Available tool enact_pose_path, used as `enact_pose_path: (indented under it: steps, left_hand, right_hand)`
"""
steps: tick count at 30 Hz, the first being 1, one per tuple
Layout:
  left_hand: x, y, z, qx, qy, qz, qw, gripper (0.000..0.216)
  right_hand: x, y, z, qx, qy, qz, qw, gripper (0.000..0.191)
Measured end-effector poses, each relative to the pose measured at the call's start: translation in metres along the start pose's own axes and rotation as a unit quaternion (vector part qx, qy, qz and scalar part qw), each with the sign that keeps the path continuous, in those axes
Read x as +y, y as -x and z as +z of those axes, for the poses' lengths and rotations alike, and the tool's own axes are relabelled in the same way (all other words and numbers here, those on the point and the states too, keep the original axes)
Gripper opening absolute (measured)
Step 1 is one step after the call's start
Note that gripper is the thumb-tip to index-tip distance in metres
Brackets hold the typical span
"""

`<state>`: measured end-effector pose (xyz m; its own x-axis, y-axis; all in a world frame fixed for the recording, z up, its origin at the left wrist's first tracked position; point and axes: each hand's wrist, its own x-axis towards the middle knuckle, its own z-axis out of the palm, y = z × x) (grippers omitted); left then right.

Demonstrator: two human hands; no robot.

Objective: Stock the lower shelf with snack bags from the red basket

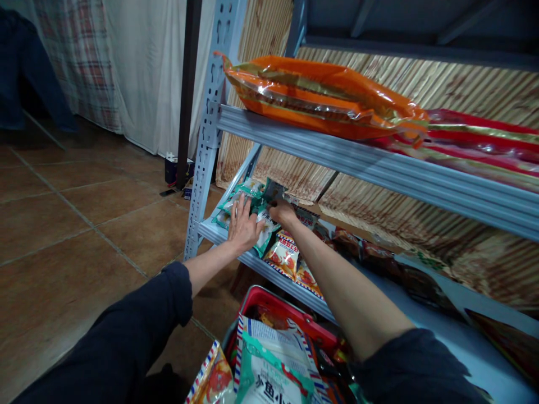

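Note:
My left hand (pixel 245 225) lies with spread fingers on green-and-white snack bags (pixel 223 219) at the left end of the lower shelf. Just to its right, my right hand (pixel 283 212) is closed on the edge of an upright, shaded snack bag (pixel 274 189); its fingertips are partly hidden. Orange-and-white snack bags (pixel 283 255) sit on the shelf below my right forearm. Beneath the shelf edge stands a red basket (pixel 290 312), filled with packets that include a large green-and-white snack bag (pixel 273 375).
Grey metal shelving (pixel 357 160) rises in front of me, its upper level carrying a big orange package (pixel 324 98) and red packages (pixel 488 140). Dark packets (pixel 379 261) lie further right on the lower shelf. Tiled floor (pixel 76 252) and a white curtain (pixel 147 73) are at left.

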<state>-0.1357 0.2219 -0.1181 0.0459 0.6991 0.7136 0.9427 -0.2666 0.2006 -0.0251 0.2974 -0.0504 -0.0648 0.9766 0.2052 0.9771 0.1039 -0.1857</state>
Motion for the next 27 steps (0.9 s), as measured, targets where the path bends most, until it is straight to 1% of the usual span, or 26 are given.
enact_pose_path:
  steps: [2, 5, 7, 9, 13, 16, 23, 27]
  left_hand:
    - [0.000, 0.003, -0.009, -0.007, 0.009, 0.006, 1.000, 0.046]
    - [0.001, 0.005, -0.017, -0.015, 0.030, 0.004, 0.999, 0.060]
    - [0.001, 0.004, -0.017, -0.022, 0.044, 0.011, 0.999, 0.070]
    - [0.000, 0.002, -0.013, -0.027, 0.052, 0.018, 0.998, 0.074]
    - [0.000, -0.003, -0.003, -0.025, 0.045, 0.006, 0.999, 0.064]
    - [0.001, -0.006, 0.002, -0.015, 0.043, -0.005, 0.999, 0.060]
    - [0.003, -0.014, 0.011, -0.013, 0.040, 0.005, 0.999, 0.056]
    - [0.003, -0.016, 0.017, 0.000, 0.043, 0.015, 0.999, 0.050]
  right_hand:
    - [0.000, -0.004, -0.003, 0.003, -0.016, 0.007, 1.000, 0.029]
    - [-0.002, -0.011, -0.010, 0.010, -0.038, 0.008, 0.999, 0.031]
    - [-0.005, -0.015, -0.015, 0.015, -0.047, 0.004, 0.999, 0.031]
    - [-0.010, -0.019, -0.019, 0.020, -0.050, -0.002, 0.999, 0.030]
    - [-0.019, -0.020, -0.022, 0.038, -0.044, -0.008, 0.998, 0.029]
    - [-0.020, -0.018, -0.019, 0.057, -0.038, -0.016, 0.998, 0.030]
    - [-0.007, -0.009, 0.003, 0.119, 0.001, -0.054, 0.991, 0.035]
    - [0.000, -0.002, 0.012, 0.113, 0.049, -0.076, 0.989, 0.036]
